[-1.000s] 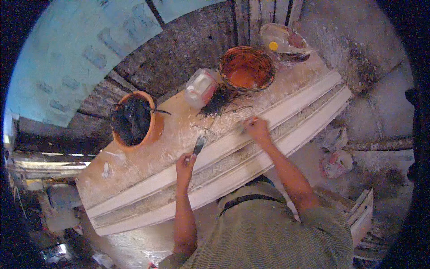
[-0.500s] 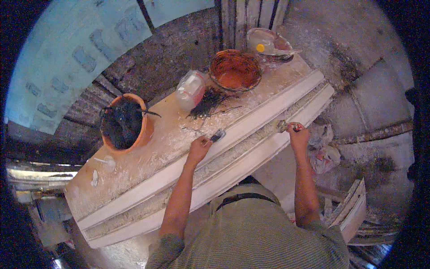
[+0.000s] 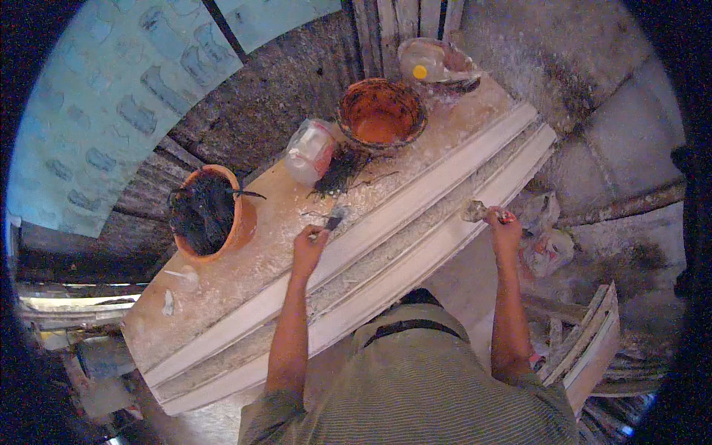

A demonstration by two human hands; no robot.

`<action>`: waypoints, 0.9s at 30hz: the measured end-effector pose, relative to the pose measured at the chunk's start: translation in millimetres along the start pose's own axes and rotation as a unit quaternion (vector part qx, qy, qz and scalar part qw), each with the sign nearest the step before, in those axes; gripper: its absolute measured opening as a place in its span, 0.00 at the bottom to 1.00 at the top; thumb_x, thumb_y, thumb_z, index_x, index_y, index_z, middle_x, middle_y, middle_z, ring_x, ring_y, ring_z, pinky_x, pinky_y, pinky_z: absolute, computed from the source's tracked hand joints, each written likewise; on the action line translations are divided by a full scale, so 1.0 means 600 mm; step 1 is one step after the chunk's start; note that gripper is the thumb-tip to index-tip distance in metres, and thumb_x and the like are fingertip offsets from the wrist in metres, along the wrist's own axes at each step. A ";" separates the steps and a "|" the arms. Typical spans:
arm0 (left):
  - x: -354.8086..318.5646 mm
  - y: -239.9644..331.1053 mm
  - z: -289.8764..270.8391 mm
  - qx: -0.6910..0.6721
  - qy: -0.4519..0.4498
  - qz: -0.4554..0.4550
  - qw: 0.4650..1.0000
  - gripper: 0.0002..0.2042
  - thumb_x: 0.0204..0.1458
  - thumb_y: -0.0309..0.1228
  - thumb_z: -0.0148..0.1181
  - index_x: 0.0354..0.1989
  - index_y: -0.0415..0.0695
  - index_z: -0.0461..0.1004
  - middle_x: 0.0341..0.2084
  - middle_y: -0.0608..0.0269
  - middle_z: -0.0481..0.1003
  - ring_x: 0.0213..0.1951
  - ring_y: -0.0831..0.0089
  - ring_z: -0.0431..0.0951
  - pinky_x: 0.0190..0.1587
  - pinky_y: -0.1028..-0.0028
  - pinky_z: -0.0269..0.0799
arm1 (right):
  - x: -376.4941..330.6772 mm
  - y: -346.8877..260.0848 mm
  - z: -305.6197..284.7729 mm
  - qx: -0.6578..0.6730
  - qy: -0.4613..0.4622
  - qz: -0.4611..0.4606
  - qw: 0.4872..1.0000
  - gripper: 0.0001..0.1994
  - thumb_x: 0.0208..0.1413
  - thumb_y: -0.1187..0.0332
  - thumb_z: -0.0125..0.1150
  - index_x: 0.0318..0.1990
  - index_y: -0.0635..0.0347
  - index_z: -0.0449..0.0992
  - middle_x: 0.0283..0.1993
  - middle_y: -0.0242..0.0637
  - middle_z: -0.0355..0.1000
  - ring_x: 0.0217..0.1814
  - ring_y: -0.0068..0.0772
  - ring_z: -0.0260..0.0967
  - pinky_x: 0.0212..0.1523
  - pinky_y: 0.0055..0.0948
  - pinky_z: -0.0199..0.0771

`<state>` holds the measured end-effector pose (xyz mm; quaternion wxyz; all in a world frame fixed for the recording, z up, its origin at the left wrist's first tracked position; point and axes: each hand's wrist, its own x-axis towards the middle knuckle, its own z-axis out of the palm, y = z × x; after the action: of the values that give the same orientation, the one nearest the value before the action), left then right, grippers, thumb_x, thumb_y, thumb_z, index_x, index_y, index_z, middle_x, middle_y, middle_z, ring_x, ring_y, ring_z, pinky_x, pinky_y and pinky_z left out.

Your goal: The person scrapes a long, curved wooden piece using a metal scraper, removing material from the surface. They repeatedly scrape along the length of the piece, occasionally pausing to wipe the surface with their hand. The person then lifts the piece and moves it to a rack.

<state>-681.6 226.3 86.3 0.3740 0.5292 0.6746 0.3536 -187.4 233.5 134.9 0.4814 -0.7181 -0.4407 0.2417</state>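
Across the worktop (image 3: 230, 285) lie two long white strips (image 3: 415, 196). Just beyond the farther one, the left hand (image 3: 308, 245) pinches a flat dark tool (image 3: 334, 219); the right hand (image 3: 504, 225) closes around a brush (image 3: 474, 211), its head over the nearer strip. Behind sit an orange pot (image 3: 244, 219), a bottle (image 3: 308, 153) and an orange basin (image 3: 377, 119).

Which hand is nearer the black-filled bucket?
Left. The left hand is to the right of the bucket, slightly lower and apart from it; the right hand is much farther right.
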 end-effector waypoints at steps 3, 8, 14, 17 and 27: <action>-0.024 -0.039 -0.061 0.053 -0.005 -0.056 0.997 0.11 0.55 0.34 0.66 0.39 0.39 0.80 0.30 0.59 0.81 0.30 0.74 0.75 0.35 0.72 0.71 | -0.001 0.001 0.019 -0.011 -0.014 0.010 1.000 0.10 0.57 0.68 0.68 0.41 0.68 0.82 0.32 0.37 0.80 0.32 0.25 0.78 0.36 0.24 0.76; -0.049 -0.056 -0.047 0.031 -0.033 -0.008 0.999 0.12 0.55 0.35 0.66 0.39 0.38 0.80 0.31 0.55 0.81 0.34 0.69 0.79 0.39 0.69 0.73 | -0.002 -0.006 0.036 -0.019 -0.039 0.043 0.998 0.10 0.57 0.67 0.68 0.41 0.65 0.82 0.31 0.35 0.80 0.32 0.24 0.78 0.31 0.22 0.75; -0.041 -0.036 -0.032 0.151 0.004 -0.008 0.988 0.13 0.53 0.36 0.67 0.39 0.39 0.80 0.34 0.48 0.81 0.38 0.58 0.82 0.44 0.64 0.75 | -0.002 -0.040 0.066 0.006 -0.070 0.040 0.997 0.10 0.56 0.66 0.68 0.41 0.61 0.83 0.30 0.34 0.80 0.29 0.21 0.77 0.26 0.21 0.71; -0.045 -0.036 -0.054 0.081 -0.035 -0.065 0.994 0.12 0.53 0.35 0.67 0.38 0.39 0.80 0.33 0.50 0.81 0.37 0.62 0.81 0.43 0.66 0.75 | 0.005 -0.051 0.073 -0.096 -0.063 0.024 0.993 0.09 0.56 0.66 0.68 0.41 0.61 0.83 0.32 0.35 0.81 0.29 0.21 0.76 0.26 0.21 0.71; 0.014 -0.007 0.049 0.075 -0.039 0.014 0.996 0.14 0.52 0.38 0.67 0.38 0.39 0.79 0.35 0.47 0.81 0.39 0.54 0.81 0.45 0.62 0.75 | -0.060 -0.068 0.159 -0.029 -0.144 -0.078 0.986 0.07 0.54 0.67 0.69 0.38 0.59 0.83 0.37 0.35 0.81 0.34 0.28 0.75 0.40 0.31 0.77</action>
<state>-658.7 236.1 67.8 0.3541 0.5786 0.6767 0.2862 -295.1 254.4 129.0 0.4093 -0.6533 -0.5665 0.2912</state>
